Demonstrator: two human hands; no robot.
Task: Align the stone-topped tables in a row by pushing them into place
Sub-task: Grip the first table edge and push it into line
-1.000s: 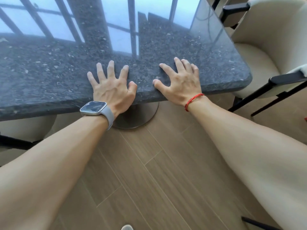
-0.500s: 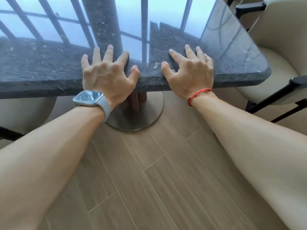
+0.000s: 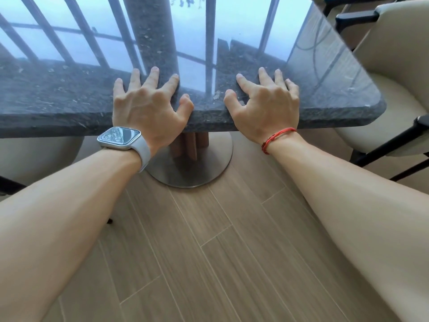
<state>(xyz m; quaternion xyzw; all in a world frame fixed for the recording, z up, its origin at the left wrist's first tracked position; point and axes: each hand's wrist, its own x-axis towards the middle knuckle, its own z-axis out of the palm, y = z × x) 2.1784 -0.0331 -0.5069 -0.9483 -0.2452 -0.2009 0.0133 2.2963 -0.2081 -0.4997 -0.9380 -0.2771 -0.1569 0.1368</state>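
Note:
A dark speckled stone-topped table (image 3: 58, 98) fills the upper half of the head view, its polished top mirroring window bars. It stands on a wooden post with a round metal base (image 3: 192, 166). My left hand (image 3: 146, 108), with a watch on the wrist, rests on the near edge with fingers spread on the top and the thumb at the rim. My right hand (image 3: 264, 105), with a red cord on the wrist, presses on the same edge a little to the right, fingers spread. No second table is in view.
A cream upholstered chair (image 3: 394, 66) with black arms stands close to the table's right corner. Another cream seat (image 3: 39, 156) sits under the table's left side. The wood-plank floor (image 3: 209, 252) stretches toward me.
The table edge has moved away from me, and its post and base have come into view beneath it. Both hands kept their places on the edge, fingers now slightly arched.

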